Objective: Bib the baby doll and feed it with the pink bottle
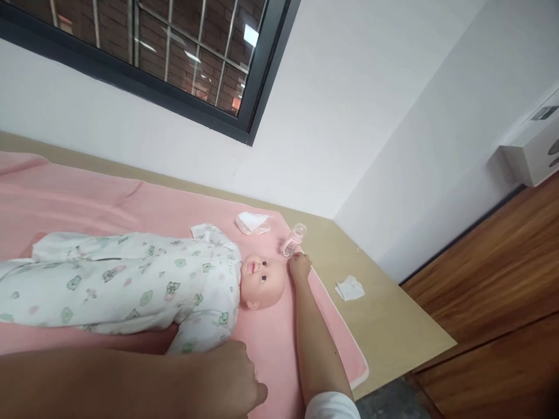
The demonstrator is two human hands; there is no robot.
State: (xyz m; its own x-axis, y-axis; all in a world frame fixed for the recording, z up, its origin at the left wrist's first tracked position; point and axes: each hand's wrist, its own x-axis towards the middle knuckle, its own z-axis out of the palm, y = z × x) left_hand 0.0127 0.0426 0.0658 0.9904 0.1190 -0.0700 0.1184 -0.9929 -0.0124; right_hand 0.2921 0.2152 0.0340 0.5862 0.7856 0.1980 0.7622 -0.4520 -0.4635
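Right hand (pixel 300 266): fingers curled at the bottle's (pixel 292 241) base; cannot tell whether clamped. Bottle: 1 o'clock from left hand (pixel 231 375), near the doll (pixel 131 285); markings unreadable. Left hand: fingers turned under, grip cannot be told.

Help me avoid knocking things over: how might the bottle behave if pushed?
The bottle looks rounded, so it might roll if tipped. Its see-through look suggests light plastic. The right hand at its lower end might steady it.
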